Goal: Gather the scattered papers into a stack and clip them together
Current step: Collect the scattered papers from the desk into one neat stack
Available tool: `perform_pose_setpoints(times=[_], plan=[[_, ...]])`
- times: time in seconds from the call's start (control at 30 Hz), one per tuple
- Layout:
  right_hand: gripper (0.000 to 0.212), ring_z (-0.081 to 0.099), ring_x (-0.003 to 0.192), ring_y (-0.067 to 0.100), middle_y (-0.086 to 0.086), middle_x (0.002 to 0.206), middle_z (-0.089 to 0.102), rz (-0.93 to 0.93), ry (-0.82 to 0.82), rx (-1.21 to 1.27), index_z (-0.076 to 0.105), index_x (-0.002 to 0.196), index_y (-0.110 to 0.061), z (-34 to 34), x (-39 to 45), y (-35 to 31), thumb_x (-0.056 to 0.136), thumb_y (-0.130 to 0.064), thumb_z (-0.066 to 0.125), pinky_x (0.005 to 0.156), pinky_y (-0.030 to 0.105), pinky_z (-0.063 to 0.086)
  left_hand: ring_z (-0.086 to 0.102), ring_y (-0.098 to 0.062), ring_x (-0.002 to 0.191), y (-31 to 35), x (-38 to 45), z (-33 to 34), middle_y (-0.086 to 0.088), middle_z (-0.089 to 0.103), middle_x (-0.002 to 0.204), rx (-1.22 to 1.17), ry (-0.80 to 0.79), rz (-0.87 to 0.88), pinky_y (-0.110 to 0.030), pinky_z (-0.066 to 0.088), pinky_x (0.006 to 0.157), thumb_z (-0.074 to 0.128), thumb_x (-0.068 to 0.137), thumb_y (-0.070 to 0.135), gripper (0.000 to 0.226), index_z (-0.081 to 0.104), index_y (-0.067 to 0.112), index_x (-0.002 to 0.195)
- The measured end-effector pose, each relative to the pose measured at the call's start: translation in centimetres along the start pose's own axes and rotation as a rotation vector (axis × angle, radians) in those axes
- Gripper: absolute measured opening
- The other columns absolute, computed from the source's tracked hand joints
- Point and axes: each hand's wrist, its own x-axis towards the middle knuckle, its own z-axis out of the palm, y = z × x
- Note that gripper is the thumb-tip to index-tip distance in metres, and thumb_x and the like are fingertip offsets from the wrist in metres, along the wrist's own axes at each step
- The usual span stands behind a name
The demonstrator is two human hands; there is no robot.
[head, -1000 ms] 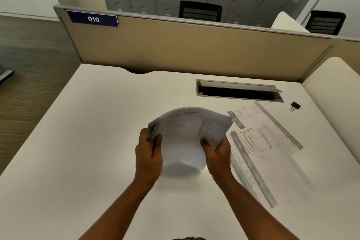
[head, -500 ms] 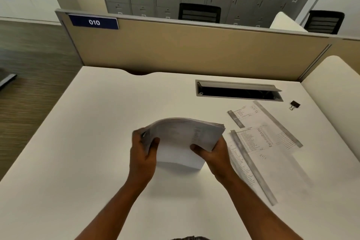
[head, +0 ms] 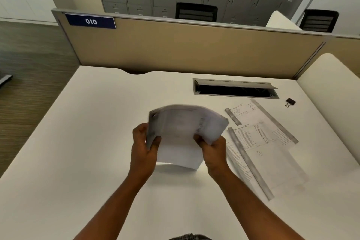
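Observation:
A stack of printed papers [head: 183, 132] stands on its lower edge on the white desk [head: 81, 152], bowed and motion-blurred. My left hand [head: 143, 147] grips its left side and my right hand [head: 212, 151] grips its right side. To the right, loose printed sheets [head: 263, 142] lie flat and overlapping on the desk. A small black binder clip [head: 290, 101] sits at the far right, apart from both hands.
An open cable tray [head: 235, 89] is sunk into the desk behind the papers. A beige partition [head: 185, 50] with a "010" sign closes off the back. A rounded white desk end [head: 331, 91] rises at right. Floor lies past the left edge.
Both hands have lifted and dropped the stack on its edge; it sank toward the desk half a second ago and now sits slightly higher and blurred. The loose sheets and clip have not moved.

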Motion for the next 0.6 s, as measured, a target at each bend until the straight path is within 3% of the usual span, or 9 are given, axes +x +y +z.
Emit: perform_pose_setpoints(times=[0.07, 0.17, 0.2, 0.3, 0.4, 0.5, 0.6], plan=[[0.027, 0.072, 0.095, 0.024, 0.008, 0.103, 0.078, 0.035, 0.041, 0.214, 0.078, 0.099, -0.015, -0.4, 0.0, -0.2, 0.074, -0.010, 0.088, 0.087, 0.044, 0.057, 0.041, 0.001, 0.131, -0.9, -0.5, -0.3, 0.014, 0.044, 0.136, -0.024, 0.099, -0.044, -0.016, 0.039, 0.104, 0.074, 0.085, 0.021, 0.069, 0.032, 0.023, 0.139], [0.052, 0.065, 0.119, 0.032, 0.009, 0.127, 0.071, 0.100, -0.007, 0.454, 0.070, 0.123, -0.017, -0.4, -0.2, -0.3, 0.073, -0.013, 0.087, 0.104, 0.051, 0.050, 0.039, -0.011, 0.134, -3.2, -2.1, -0.7, 0.006, 0.039, 0.141, -0.097, 0.288, -0.287, -0.034, 0.036, 0.111, 0.081, 0.076, 0.035, 0.081, 0.032, 0.023, 0.139], [0.050, 0.065, 0.120, 0.032, 0.008, 0.129, 0.071, 0.119, -0.035, 0.496, 0.068, 0.125, -0.018, -0.3, -0.5, -0.4, 0.078, -0.007, 0.082, 0.105, 0.052, 0.049, 0.045, -0.016, 0.131, -3.6, -2.5, -0.8, 0.005, 0.046, 0.136, -0.160, 0.269, -0.373, -0.036, 0.039, 0.109, 0.081, 0.074, 0.038, 0.077, 0.037, 0.020, 0.135], [0.046, 0.066, 0.116, 0.028, 0.006, 0.127, 0.072, 0.147, -0.091, 0.525, 0.068, 0.121, -0.023, -0.2, -1.1, -0.4, 0.085, 0.004, 0.069, 0.105, 0.050, 0.050, 0.061, -0.024, 0.117, -4.1, -2.7, -0.6, 0.002, 0.068, 0.120, -0.395, 0.016, -0.486, -0.037, 0.051, 0.094, 0.074, 0.081, 0.038, 0.052, 0.056, 0.017, 0.126], [0.049, 0.067, 0.117, 0.026, 0.004, 0.127, 0.072, 0.163, -0.143, 0.512, 0.065, 0.125, -0.022, -0.8, -1.2, 0.0, 0.082, 0.001, 0.070, 0.102, 0.045, 0.054, 0.065, -0.021, 0.110, -3.8, -2.5, -0.8, 0.000, 0.069, 0.119, -0.468, 0.003, -0.392, -0.042, 0.055, 0.092, 0.064, 0.092, 0.023, 0.037, 0.058, 0.018, 0.128], [0.059, 0.070, 0.115, 0.025, 0.005, 0.124, 0.073, 0.170, -0.121, 0.485, 0.061, 0.131, -0.017, -2.3, -0.5, 0.3, 0.077, 0.004, 0.071, 0.089, 0.037, 0.061, 0.066, -0.027, 0.107, -3.8, -2.1, -1.8, -0.003, 0.070, 0.113, -0.309, 0.119, -0.277, -0.041, 0.057, 0.087, 0.062, 0.095, 0.019, 0.025, 0.060, 0.017, 0.120], [0.049, 0.071, 0.109, 0.026, 0.008, 0.118, 0.075, 0.153, -0.107, 0.418, 0.066, 0.124, -0.012, -4.1, 0.8, 0.2, 0.077, -0.001, 0.074, 0.081, 0.032, 0.061, 0.063, -0.022, 0.111, -4.1, -1.0, -3.1, -0.003, 0.065, 0.119, -0.133, 0.230, -0.200, -0.040, 0.053, 0.094, 0.060, 0.096, 0.019, 0.032, 0.054, 0.018, 0.127]])
